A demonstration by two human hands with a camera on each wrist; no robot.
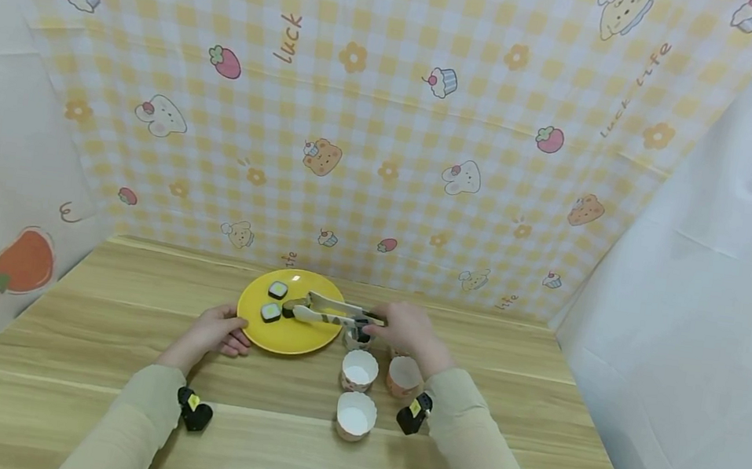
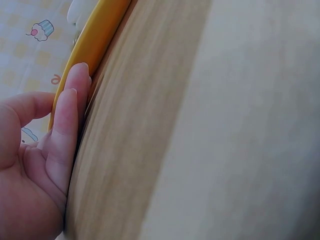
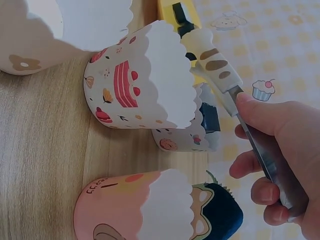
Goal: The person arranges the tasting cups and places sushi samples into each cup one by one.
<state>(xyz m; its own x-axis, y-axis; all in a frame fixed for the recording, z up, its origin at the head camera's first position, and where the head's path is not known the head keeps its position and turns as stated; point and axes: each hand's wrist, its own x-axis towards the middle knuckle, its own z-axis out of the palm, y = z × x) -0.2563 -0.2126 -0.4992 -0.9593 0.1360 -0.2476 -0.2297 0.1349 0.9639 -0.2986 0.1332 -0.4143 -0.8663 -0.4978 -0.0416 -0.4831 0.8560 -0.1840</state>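
Observation:
At the left rim of a yellow plate (image 1: pixel 286 345), my left hand (image 1: pixel 217 331) grips the edge. In the left wrist view the thumb is on one side of the rim and the fingers (image 2: pixel 66 112) on the other. My right hand (image 1: pixel 409 330) holds tongs (image 1: pixel 329 317) with white paw-shaped ends, which reach over the plate. Two toy sushi rolls (image 1: pixel 278 290) lie at the plate's left. Another dark-sided piece (image 1: pixel 288 309) is by the tong tips; whether they pinch it I cannot tell. Under the tongs, a paper cup (image 3: pixel 185 139) contains a dark piece (image 3: pixel 210 117).
Two white-lined paper cups (image 1: pixel 359 371) (image 1: pixel 355 416) stand in a row toward me. To their right is a pink cup (image 1: pixel 404 377); behind it, another cup (image 3: pixel 201 207) holds a dark blue item (image 3: pixel 222 212). A checked cloth (image 1: pixel 379 211) hangs behind the wooden table (image 1: pixel 269 450).

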